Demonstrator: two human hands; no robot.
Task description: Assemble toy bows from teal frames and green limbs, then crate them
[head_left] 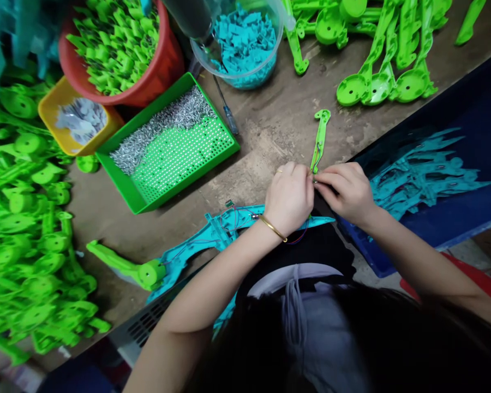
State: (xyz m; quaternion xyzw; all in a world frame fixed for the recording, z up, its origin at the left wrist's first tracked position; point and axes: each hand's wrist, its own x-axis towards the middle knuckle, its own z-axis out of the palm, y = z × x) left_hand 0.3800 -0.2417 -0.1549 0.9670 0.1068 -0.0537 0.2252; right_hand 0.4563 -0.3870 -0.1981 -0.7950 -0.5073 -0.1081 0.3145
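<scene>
My left hand [290, 194] and my right hand [347, 191] meet at the table's near edge, both with fingers closed. Between their fingertips is something small that I cannot make out. Right beyond them lies a slim green plastic piece [320, 142] with thin wires along it, its lower end at my fingertips. Under my left hand and wrist is a long turquoise plastic shell half [196, 240], open side up, with red and blue wires. A small green circuit board [229, 203] sits at its upper edge. A green handle-like part [147, 273] adjoins the shell's left end.
A green basket [167, 191] of screws stands left of centre, with a screwdriver [229, 117] beside it. Behind are a red bucket [169, 60], a yellow tub [71, 147] and a clear tub [245, 82]. Green parts [28, 234] heap leftward; a blue crate [429, 234] holds turquoise parts.
</scene>
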